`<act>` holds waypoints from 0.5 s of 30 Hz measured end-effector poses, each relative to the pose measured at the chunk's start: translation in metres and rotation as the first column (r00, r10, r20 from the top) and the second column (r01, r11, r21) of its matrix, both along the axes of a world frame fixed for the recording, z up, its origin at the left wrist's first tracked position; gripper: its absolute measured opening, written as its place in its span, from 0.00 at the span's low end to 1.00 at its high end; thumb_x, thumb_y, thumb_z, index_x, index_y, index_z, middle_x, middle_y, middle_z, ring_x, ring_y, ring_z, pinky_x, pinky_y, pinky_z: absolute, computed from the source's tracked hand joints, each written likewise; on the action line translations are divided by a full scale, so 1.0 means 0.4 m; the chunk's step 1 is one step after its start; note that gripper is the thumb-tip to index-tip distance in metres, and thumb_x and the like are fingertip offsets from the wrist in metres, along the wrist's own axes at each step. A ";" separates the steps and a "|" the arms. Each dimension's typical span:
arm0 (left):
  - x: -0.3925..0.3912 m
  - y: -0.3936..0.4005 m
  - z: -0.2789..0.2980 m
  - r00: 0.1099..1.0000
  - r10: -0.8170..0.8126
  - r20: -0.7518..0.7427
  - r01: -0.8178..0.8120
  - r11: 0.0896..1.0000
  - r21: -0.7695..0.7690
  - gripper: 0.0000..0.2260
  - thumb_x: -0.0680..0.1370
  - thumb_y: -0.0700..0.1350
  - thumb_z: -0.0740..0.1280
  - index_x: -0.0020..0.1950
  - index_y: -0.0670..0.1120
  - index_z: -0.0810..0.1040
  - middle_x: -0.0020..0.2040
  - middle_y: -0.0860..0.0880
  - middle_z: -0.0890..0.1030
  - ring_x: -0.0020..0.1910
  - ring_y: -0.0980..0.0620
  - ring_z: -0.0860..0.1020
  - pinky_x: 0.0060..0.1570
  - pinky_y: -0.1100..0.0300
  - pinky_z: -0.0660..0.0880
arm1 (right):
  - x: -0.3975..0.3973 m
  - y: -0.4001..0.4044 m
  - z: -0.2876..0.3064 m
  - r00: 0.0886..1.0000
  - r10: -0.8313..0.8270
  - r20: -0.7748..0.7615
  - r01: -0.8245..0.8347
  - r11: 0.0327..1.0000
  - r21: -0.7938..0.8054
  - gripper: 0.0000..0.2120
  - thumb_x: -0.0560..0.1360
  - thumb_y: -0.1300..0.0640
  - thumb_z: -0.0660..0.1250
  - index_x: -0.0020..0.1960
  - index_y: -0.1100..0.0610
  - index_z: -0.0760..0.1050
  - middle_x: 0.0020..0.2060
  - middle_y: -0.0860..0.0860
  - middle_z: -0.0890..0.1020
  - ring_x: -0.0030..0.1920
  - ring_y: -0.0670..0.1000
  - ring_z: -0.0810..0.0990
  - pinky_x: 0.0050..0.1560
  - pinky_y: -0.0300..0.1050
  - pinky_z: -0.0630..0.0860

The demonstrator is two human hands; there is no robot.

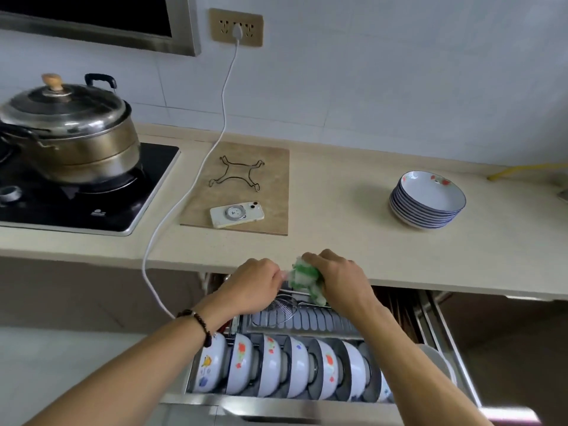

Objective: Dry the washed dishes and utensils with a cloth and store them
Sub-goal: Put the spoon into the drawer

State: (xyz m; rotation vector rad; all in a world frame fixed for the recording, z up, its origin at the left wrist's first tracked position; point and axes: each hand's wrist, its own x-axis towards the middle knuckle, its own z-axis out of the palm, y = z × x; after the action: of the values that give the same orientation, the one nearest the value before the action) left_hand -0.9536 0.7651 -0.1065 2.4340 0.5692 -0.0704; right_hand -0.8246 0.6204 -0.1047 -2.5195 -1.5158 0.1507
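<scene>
Now we are over the pulled-out drawer rack [430, 305] under the surface [338, 241], working on a slotted metal skimmer [281, 307] whose round head lies on the perforated tray at the far side of the drawer. Our left hand [255, 285] has its grip curled round what looks like the skimmer's handle, though the fingers hide the contact. Our right hand [341, 278] is clenched round a bunched green-and-white cloth [307, 279], which sits just beside the left hand's knuckles and over the handle.

To do this step well, we should hold the handle steady with the left and draw the cloth along it in one pass, then turn to the slotted head, where water is likely to cling in the holes; pressing the cloth on both faces would serve better than a quick wipe. We should lift the skimmer a little so it does not drip onto the row of painted bowls [295, 367] standing on edge in the near part of the drawer.

A stack of blue-rimmed plates [430, 198] waits on the surface, far right, well apart from our hands, probably still to be dried and stored.
</scene>
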 end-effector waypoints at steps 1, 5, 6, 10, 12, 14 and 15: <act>-0.012 0.002 -0.032 0.999 0.038 -0.030 -0.039 0.999 -0.025 0.20 0.86 0.47 0.55 0.44 0.38 0.79 0.36 0.45 0.80 0.30 0.47 0.76 0.30 0.62 0.70 | -0.001 -0.001 -0.020 1.000 -0.014 0.014 0.014 1.000 -0.003 0.19 0.79 0.60 0.63 0.69 0.52 0.73 0.54 0.53 0.79 0.47 0.58 0.81 0.41 0.45 0.70; -0.079 0.034 -0.212 0.941 0.292 -0.170 -0.318 0.935 -0.156 0.19 0.86 0.47 0.53 0.40 0.42 0.73 0.30 0.47 0.70 0.27 0.51 0.68 0.29 0.58 0.64 | -0.006 -0.008 -0.115 0.963 -0.168 -0.209 0.187 0.980 0.074 0.18 0.74 0.65 0.61 0.62 0.55 0.78 0.47 0.56 0.83 0.44 0.60 0.81 0.42 0.52 0.78; -0.094 0.041 -0.263 0.913 0.356 -0.201 -0.390 0.906 -0.165 0.18 0.86 0.47 0.54 0.39 0.43 0.72 0.31 0.48 0.71 0.28 0.50 0.68 0.31 0.57 0.64 | -0.015 -0.008 -0.138 0.946 -0.170 -0.276 0.194 0.979 0.063 0.17 0.73 0.63 0.60 0.59 0.56 0.79 0.45 0.55 0.84 0.43 0.59 0.81 0.41 0.51 0.79; -0.102 0.053 -0.435 0.804 0.523 -0.282 -0.585 0.781 -0.218 0.19 0.85 0.48 0.53 0.38 0.43 0.70 0.31 0.48 0.69 0.30 0.50 0.69 0.32 0.57 0.60 | -0.045 0.016 -0.255 0.867 -0.183 -0.464 0.186 0.982 -0.039 0.20 0.72 0.69 0.57 0.54 0.53 0.80 0.42 0.49 0.84 0.43 0.52 0.83 0.42 0.48 0.80; -0.083 0.069 -0.510 0.780 0.548 -0.303 -0.614 0.765 -0.197 0.19 0.86 0.49 0.52 0.39 0.43 0.71 0.34 0.47 0.73 0.35 0.48 0.74 0.39 0.57 0.60 | -0.046 0.036 -0.321 0.828 -0.205 -0.522 0.216 0.976 -0.041 0.19 0.71 0.70 0.57 0.51 0.54 0.80 0.39 0.47 0.83 0.40 0.48 0.82 0.41 0.50 0.81; -0.056 0.095 -0.574 0.765 0.565 -0.311 -0.633 0.749 -0.195 0.18 0.85 0.50 0.53 0.40 0.44 0.72 0.37 0.46 0.75 0.35 0.49 0.73 0.40 0.57 0.62 | -0.042 0.060 -0.373 0.800 -0.217 -0.560 0.245 0.969 -0.026 0.18 0.70 0.70 0.57 0.49 0.56 0.80 0.39 0.49 0.83 0.40 0.49 0.82 0.42 0.54 0.81; -0.038 0.108 -0.613 0.758 0.572 -0.313 -0.642 0.738 -0.207 0.18 0.85 0.50 0.53 0.40 0.44 0.72 0.37 0.46 0.76 0.33 0.50 0.73 0.36 0.58 0.64 | -0.037 0.072 -0.404 0.791 -0.223 -0.570 0.257 0.966 -0.021 0.18 0.69 0.70 0.57 0.48 0.55 0.80 0.39 0.50 0.83 0.41 0.50 0.82 0.42 0.54 0.81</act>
State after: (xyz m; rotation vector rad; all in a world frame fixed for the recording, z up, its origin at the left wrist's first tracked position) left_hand -0.9687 0.8083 -0.3517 1.8391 1.3431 -0.1524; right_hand -0.8392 0.6491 -0.2662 -2.2899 -0.9363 0.7370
